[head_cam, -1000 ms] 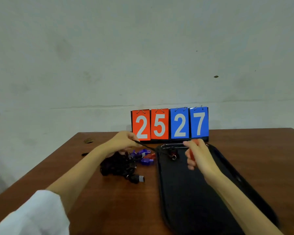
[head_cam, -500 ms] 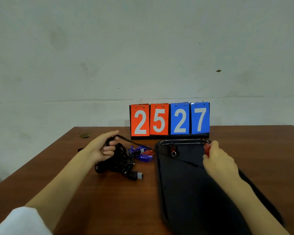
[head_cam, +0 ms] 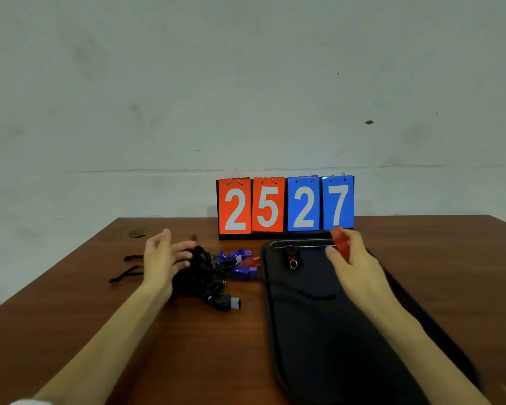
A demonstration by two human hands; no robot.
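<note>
**Task item.** A red whistle (head_cam: 341, 244) was found held in the air over the far end of the black tray (head_cam: 319, 346), just in front of the scoreboard (head_cam: 285, 204) reading 2527. Its long axis was set steeply, near upright, with the upper end tilted slightly leftward toward the scoreboard. It could not be told which end was the mouthpiece, since the lower part was covered.

**Right hand.** The right hand (head_cam: 360, 273) was extended over the tray, the forearm entering from the lower right. Its fingers (head_cam: 355, 239) were curled round the red whistle, with the thumb placed against the whistle's left side.

**Left hand.** The left hand (head_cam: 161, 258) was held over the surface (head_cam: 100, 317) to the left of the tray, turned on edge with the palm toward the right. Its fingers (head_cam: 181, 247) were spread and loosely straight. The tips were laid against a tangle of black cords (head_cam: 199, 276), and nothing was gripped.

**Other items.** Blue whistles (head_cam: 240, 263) and a black whistle (head_cam: 227, 303) were noted at the tangle's right edge. A small ring fitting (head_cam: 293, 260) was lying on the tray near its far rim.
</note>
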